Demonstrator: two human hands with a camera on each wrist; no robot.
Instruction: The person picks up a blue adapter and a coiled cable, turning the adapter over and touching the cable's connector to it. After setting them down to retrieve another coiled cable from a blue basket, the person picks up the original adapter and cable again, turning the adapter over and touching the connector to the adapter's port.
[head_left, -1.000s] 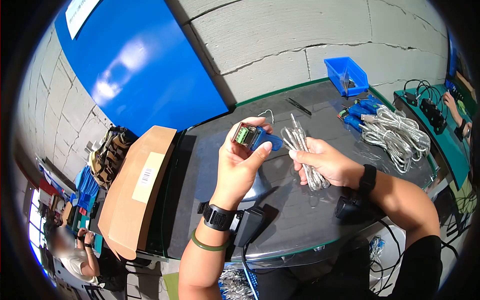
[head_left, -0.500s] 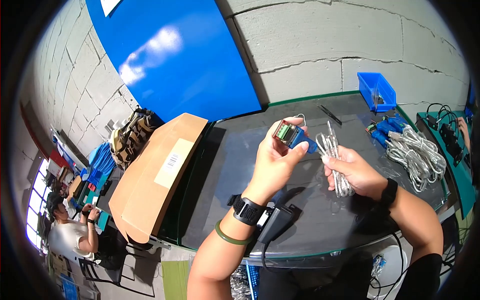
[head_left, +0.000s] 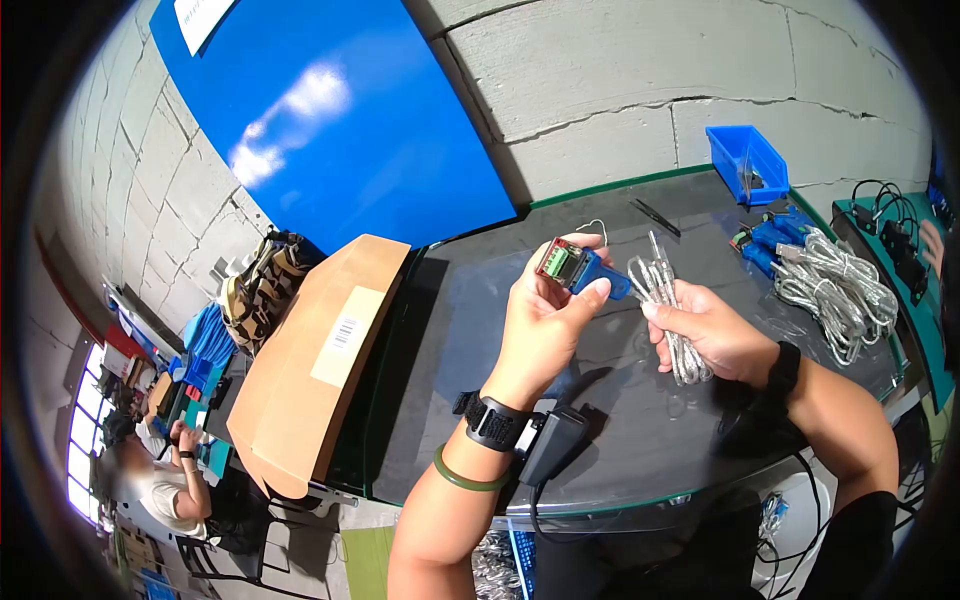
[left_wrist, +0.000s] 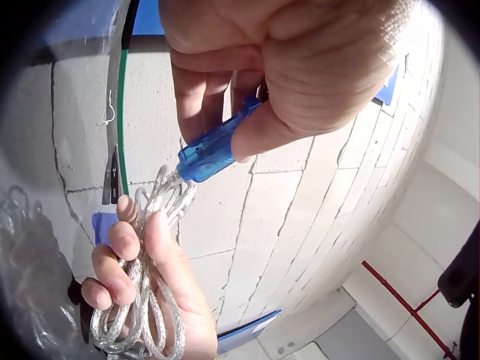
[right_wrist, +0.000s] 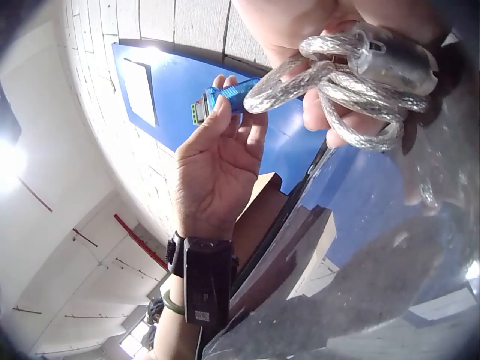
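My left hand [head_left: 540, 330] pinches a blue translucent connector [head_left: 603, 279] between thumb and fingers. On the connector's far end sits a small board with a green screw terminal block [head_left: 556, 263], turned toward the upper left. My right hand [head_left: 718, 330] grips a coiled silver braided cable [left_wrist: 139, 300], its fingers wrapped round the middle of the bundle. The cable's upper loops reach up beside the connector's blue end. In the right wrist view, a thick clear-and-silver cylinder [right_wrist: 394, 64] on the cable lies close under the palm.
More silver cables [head_left: 840, 290] with blue connectors [head_left: 775, 240] lie at the table's right. Black tweezers [head_left: 656, 217] and a blue bin [head_left: 748, 165] are at the back. A cardboard box [head_left: 310, 370] stands left, and a person [head_left: 175, 490] sits beyond it.
The head view has swung left, so the whole scene sits farther right in the frame. Both hands keep the same hold on the connector and the cable.
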